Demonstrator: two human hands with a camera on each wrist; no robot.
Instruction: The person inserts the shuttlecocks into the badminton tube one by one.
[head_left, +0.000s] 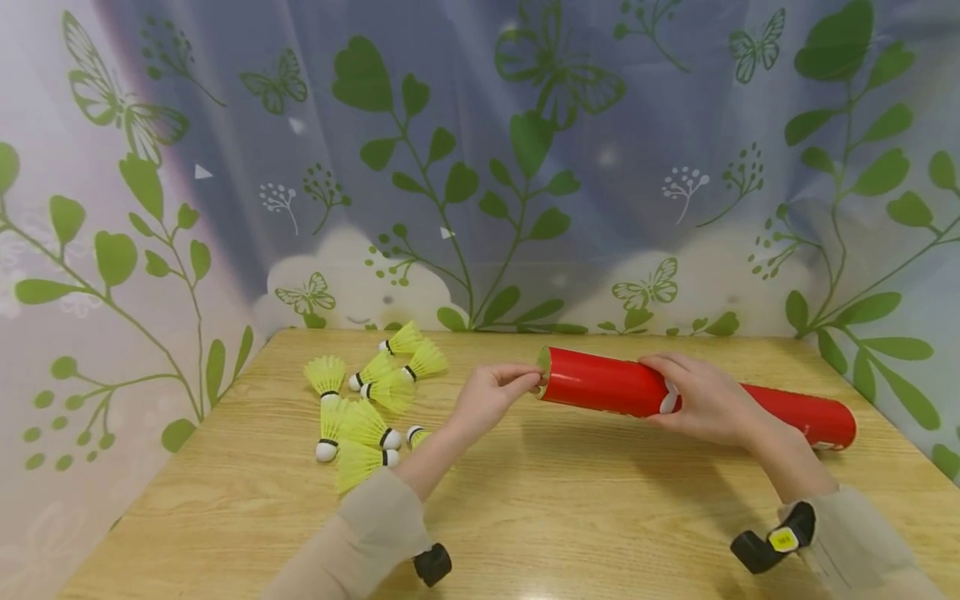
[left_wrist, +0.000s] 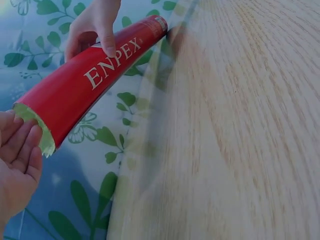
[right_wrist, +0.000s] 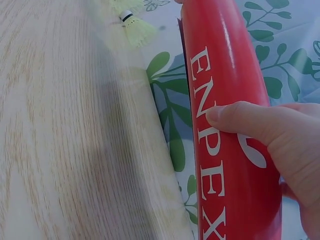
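In the head view, my right hand (head_left: 701, 400) grips a long red shuttlecock tube (head_left: 600, 381) around its middle and holds it tilted, the open end up and to the left. White "ENPEX" lettering shows on the tube (left_wrist: 75, 85) in the left wrist view. My left hand (head_left: 491, 400) has its thumb and fingertips drawn together at the open end. A ragged yellow-green shuttlecock skirt (left_wrist: 46, 134) shows in that mouth, with the left fingers (left_wrist: 22, 145) at it. Most of this shuttlecock is hidden inside the tube. In the right wrist view, the right thumb (right_wrist: 240, 117) lies across the lettering.
Several yellow shuttlecocks (head_left: 367, 425) with white heads lie in a loose group left of the hands. One more shuttlecock (head_left: 417, 435) is partly covered by the left forearm. The wooden table (head_left: 570, 517) ends at a curtain (head_left: 480, 167) printed with leaves and butterflies.
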